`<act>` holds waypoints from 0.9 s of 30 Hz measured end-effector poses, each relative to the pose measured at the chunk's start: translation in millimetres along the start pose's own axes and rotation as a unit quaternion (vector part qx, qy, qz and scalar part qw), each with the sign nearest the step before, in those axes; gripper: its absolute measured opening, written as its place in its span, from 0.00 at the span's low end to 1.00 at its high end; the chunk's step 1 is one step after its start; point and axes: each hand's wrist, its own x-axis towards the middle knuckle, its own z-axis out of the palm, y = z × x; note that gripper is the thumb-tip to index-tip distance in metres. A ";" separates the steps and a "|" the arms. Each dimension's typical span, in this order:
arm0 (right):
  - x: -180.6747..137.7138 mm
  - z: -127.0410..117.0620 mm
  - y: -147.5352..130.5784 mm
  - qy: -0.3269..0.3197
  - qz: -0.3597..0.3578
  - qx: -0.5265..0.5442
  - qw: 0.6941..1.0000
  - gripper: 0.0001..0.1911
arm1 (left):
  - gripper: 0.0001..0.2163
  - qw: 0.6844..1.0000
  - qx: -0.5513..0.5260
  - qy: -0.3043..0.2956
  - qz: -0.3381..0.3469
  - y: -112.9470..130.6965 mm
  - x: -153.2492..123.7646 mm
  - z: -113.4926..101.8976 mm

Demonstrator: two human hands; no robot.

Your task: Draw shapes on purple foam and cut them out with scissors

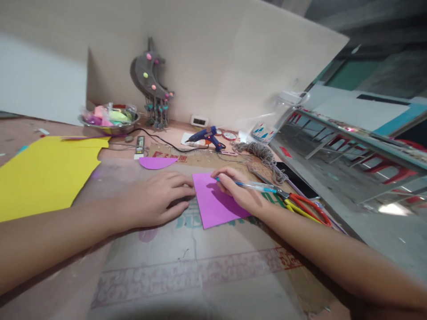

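Note:
A purple sheet of foam or card (213,209) lies in front of me on the cardboard-covered table. My right hand (235,189) grips a blue pen (256,184) over the sheet, its tip near the sheet's upper part. My left hand (167,195) rests flat, fingers apart, with the fingertips at the sheet's left edge. A purple half-round piece (157,162) lies beyond my left hand. Scissors with red and yellow handles (308,209) lie beside my right forearm. I cannot see any drawn line on the sheet.
Yellow sheets (46,173) lie at left, near a metal bowl (110,129) of colourful bits. A blue glue gun (208,137), grey yarn (262,155), a phone (296,180) and a clear plastic jug (267,124) stand or lie behind. A grey moon ornament (150,78) leans against the back board.

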 end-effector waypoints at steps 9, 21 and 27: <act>-6.2 2.1 -21.7 -0.029 0.000 0.036 0.999 0.08 | 0.16 0.999 -0.023 -0.034 -0.006 -3.4 3.0 2.9; -13.1 22.1 -22.9 -0.024 0.062 0.017 0.998 0.13 | 0.14 0.999 -0.037 -0.014 0.027 -4.0 2.8 4.1; -11.7 23.1 -22.2 -0.010 0.026 -0.055 0.998 0.13 | 0.14 0.999 -0.036 -0.013 0.026 -6.6 2.2 5.9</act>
